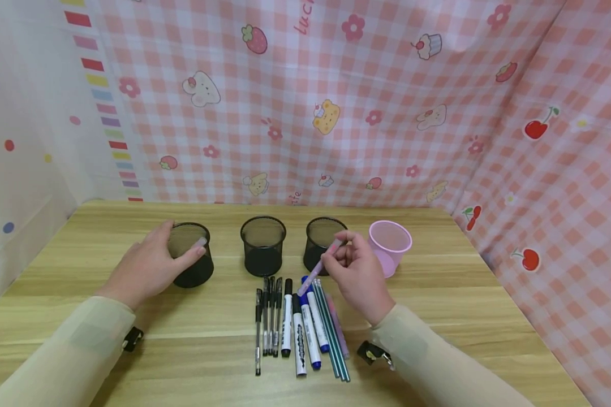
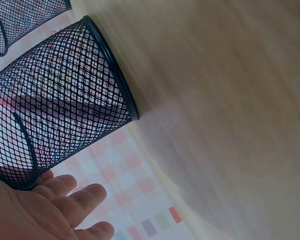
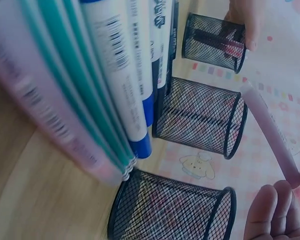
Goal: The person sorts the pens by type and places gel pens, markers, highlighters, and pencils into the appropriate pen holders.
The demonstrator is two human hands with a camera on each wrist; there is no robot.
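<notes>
My left hand (image 1: 150, 260) grips the rim of the leftmost black mesh pen holder (image 1: 196, 274), thumb on the near side and fingers at the far left. Inside that holder a pinkish pen (image 2: 70, 109) shows through the mesh. My right hand (image 1: 358, 277) pinches a light purple-pink pen (image 1: 319, 268) by its upper end, tilted above the row of pens and in front of the third holder. Below it lie blue-capped markers (image 1: 309, 333), black-capped markers (image 1: 287, 319), green pencils (image 1: 332, 333), another purple-pink pen (image 1: 338, 328) and black gel pens (image 1: 266, 322).
Two more black mesh holders, a middle one (image 1: 263, 260) and a right one (image 1: 313, 254), stand upright along the back of the wooden table (image 1: 193, 367). A pink holder (image 1: 389, 257) stands at the right end. Patterned cloth (image 1: 295, 73) hangs behind the table.
</notes>
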